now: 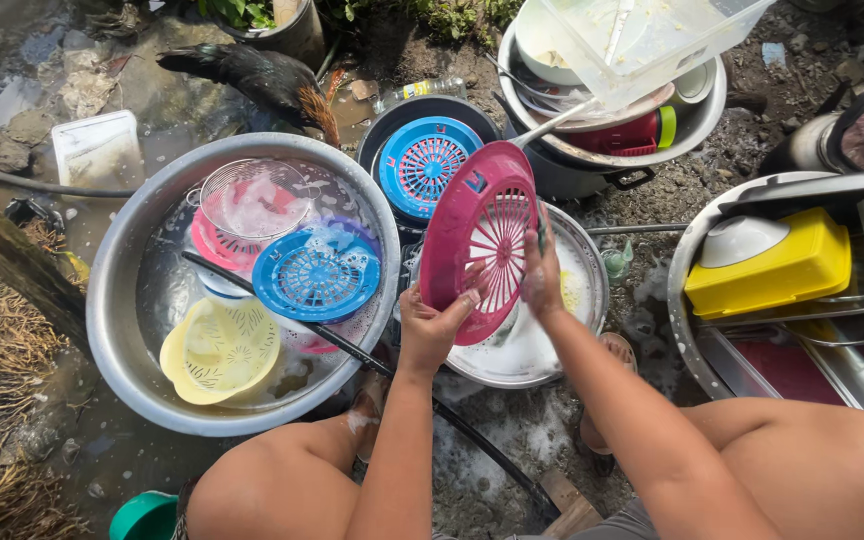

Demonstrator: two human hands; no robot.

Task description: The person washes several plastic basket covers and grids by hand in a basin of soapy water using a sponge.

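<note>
— Knees (282, 480) nearest, bare, either side of a black hose (372, 362). What was in hand?

— Item one: pink plate (479, 252), slotted, held tilted on edge over the soapy middle basin (592, 262). Left hand (430, 325) gripped its lower rim, fingers closed on the edge, thumb on the face. Right hand (542, 280) lay against the right rim, fingers curled on something greenish, probably a scrubber; I could not tell for sure.

— Step?

— Scrubbing, by my judgement. A rinse would call for carrying it left.

— Left?

— Item two: big basin (117, 300) of water, holding a blue plate (317, 275), a yellow plate (220, 348) and a strainer (255, 198).
</note>
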